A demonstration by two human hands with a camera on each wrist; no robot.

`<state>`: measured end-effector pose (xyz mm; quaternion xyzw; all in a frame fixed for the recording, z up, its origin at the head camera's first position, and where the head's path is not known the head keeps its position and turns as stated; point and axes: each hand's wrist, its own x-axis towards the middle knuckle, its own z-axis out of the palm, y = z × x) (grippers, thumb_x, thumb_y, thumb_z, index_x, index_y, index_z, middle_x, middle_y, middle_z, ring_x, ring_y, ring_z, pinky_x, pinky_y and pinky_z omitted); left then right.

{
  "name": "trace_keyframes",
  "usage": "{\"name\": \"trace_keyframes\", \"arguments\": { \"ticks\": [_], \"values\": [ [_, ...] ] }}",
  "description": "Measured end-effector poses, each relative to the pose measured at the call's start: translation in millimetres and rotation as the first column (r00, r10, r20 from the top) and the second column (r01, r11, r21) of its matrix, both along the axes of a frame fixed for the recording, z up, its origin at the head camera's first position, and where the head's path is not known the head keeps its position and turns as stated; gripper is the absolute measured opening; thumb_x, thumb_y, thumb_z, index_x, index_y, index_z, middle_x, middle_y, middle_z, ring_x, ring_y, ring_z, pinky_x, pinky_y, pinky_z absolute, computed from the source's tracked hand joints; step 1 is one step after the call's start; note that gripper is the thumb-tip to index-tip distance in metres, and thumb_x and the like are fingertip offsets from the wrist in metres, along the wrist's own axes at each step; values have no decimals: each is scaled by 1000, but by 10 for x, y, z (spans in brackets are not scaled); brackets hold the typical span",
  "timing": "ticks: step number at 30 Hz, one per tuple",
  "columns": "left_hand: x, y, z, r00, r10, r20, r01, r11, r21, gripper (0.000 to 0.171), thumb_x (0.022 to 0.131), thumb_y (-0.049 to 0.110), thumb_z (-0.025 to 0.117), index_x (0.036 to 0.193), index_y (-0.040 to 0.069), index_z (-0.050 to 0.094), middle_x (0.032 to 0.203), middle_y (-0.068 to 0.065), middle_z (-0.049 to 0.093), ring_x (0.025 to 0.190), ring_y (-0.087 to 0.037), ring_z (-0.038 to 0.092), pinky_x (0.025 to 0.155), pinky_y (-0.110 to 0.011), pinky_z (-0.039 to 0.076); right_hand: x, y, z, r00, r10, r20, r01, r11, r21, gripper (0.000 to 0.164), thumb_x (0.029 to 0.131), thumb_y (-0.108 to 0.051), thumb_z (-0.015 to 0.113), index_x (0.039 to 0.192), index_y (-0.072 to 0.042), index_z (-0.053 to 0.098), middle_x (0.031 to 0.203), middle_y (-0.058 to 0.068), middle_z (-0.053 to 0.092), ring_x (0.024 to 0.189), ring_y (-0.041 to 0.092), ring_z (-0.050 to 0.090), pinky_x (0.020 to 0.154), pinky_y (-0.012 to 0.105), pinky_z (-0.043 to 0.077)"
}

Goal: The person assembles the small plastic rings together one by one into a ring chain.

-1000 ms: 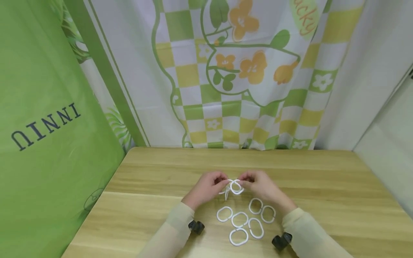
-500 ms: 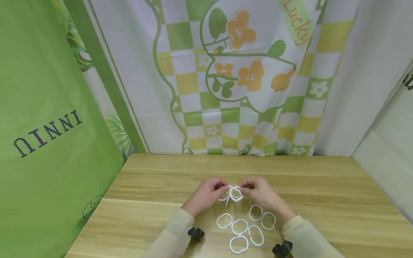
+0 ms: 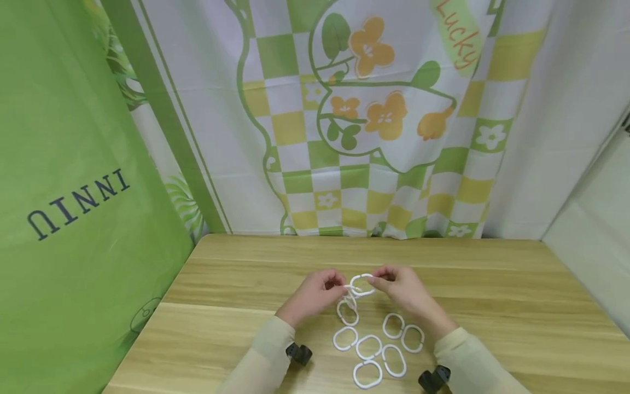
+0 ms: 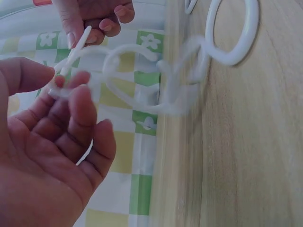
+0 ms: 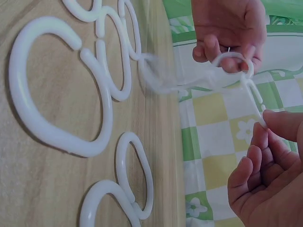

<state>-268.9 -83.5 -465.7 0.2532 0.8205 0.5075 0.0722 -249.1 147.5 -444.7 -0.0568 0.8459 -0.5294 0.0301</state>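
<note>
Over the table my right hand (image 3: pixel 406 287) pinches a white oval curtain ring (image 5: pixel 249 97) between thumb and fingertips. This ring is hooked to another, which my left hand (image 3: pixel 315 293) holds at its fingertips. From the left fingers more linked rings (image 3: pixel 338 313) dangle, blurred by motion in both wrist views. The two hands are a short way apart, with the linked rings spanning between them. Part of the ring in the left hand is hidden behind its fingers.
Several loose white rings (image 3: pixel 366 388) with small gaps lie on the wooden table (image 3: pixel 236 273) in front of the hands. Two of them sit to the right, near the right wrist. A patterned curtain (image 3: pixel 295 131) hangs behind the table, and a green sheet (image 3: pixel 88 137) on the left.
The right hand has moved slightly right and drawn its ring out from the left hand. The linked rings below the left fingers have swung down. The loose rings lie as before.
</note>
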Motion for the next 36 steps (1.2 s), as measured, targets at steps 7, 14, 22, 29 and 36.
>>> {"name": "trace_keyframes", "arguments": {
  "ticks": [7, 14, 22, 29, 36],
  "values": [
    [10, 15, 27, 997, -50, 51, 50, 999, 6, 28, 92, 14, 61, 119, 6, 57, 72, -9, 62, 55, -9, 47, 50, -22, 37, 13, -36, -27, 999, 5, -32, -5, 1000, -8, 15, 91, -19, 70, 96, -5, 69, 84, 3, 65, 74, 17, 54, 62, 28, 45],
    [18, 62, 32, 999, 38, 7, -38, 998, -53, 24, 97, 29, 62, 111, 10, 65, 60, 5, 51, 49, -6, 43, 45, -23, 36, 55, -91, -47, 999, 31, -28, -32, 999, -25, 13, 91, -17, 70, 93, -4, 67, 80, 4, 62, 71, 16, 52, 59, 27, 43],
    [15, 48, 12, 999, 47, -25, -48, 997, -55, 18, 96, 21, 63, 97, 4, 70, 59, 6, 50, 49, -5, 43, 44, -21, 35, 73, -91, -70, 997, 72, -8, -72, 997, -41, 14, 91, -16, 71, 94, -4, 66, 79, 3, 60, 71, 17, 51, 59, 27, 42],
    [20, 37, 29, 997, 54, -53, -56, 997, -45, 20, 98, 24, 61, 97, 6, 70, 60, 6, 50, 51, -5, 45, 47, -22, 38, 63, 27, -52, 996, 91, -13, -91, 994, -52, 19, 89, -15, 73, 97, 0, 65, 84, 5, 63, 76, 17, 55, 64, 26, 46],
    [6, 33, 39, 994, 40, -98, -44, 998, -39, 19, 98, 25, 61, 97, 8, 70, 59, 8, 48, 51, -4, 42, 48, -21, 37, 49, 237, -165, 984, 177, -4, -177, 984, 4, 13, 87, -5, 70, 95, 4, 65, 81, 7, 62, 75, 16, 55, 64, 24, 47]
  ]
}}
